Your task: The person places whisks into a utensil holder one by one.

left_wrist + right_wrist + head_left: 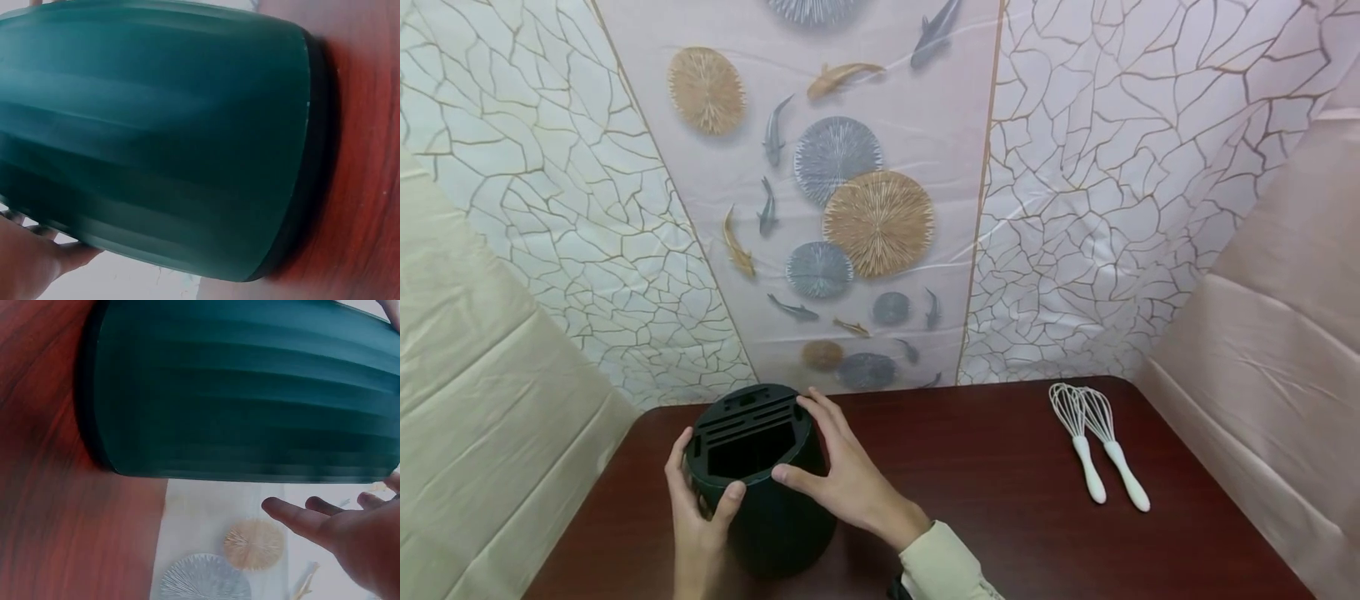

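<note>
A dark green knife block (782,525) with a slotted top and a wide opening stands upright at the table's front left. My left hand (692,508) lies along its left side, fingers extended and thumb at the near edge of the top. On the other side, my right hand (850,479) spans the upper right, thumb at the near rim and fingers reaching toward the back. In the right wrist view, the straight index finger (297,519) shows a gap from the green wall. The left wrist view has fingertips right at the block's far side.
Two white-handled whisks (1090,475) lie side by side at the table's right. The dark red wooden table (955,500) meets a patterned cloth backdrop (880,325) behind, with beige cloth walls (1262,400) on both sides.
</note>
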Available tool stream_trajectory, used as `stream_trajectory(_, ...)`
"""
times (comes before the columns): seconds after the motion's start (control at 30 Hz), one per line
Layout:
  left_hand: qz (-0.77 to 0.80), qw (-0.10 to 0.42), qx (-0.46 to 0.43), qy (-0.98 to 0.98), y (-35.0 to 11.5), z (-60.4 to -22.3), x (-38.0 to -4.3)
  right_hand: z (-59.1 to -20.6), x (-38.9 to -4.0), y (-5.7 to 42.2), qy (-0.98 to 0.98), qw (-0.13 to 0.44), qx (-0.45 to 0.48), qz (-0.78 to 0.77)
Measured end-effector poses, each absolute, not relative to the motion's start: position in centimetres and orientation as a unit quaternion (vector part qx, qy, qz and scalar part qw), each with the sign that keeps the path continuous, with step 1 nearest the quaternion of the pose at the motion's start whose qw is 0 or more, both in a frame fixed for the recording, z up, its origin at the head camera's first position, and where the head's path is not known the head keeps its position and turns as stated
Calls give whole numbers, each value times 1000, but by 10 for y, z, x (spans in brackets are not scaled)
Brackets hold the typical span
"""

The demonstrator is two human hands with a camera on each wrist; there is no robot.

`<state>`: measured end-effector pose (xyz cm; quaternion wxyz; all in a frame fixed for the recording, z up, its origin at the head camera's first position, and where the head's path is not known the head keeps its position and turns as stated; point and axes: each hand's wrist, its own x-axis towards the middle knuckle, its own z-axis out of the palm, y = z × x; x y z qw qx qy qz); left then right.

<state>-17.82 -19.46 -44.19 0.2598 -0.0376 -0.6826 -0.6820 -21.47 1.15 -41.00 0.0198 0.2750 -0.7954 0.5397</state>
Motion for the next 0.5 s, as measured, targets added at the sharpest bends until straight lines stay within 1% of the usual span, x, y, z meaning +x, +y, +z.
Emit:
stream_trajectory(0.27,-687,263,-57,-675,-193,-445,-180,-419,-215,4,-782,25,273,560)
stream_trajectory(0.5,-691,256,-57,-674,-191,-445,-181,-421,-217,-1,-772,45,267,575)
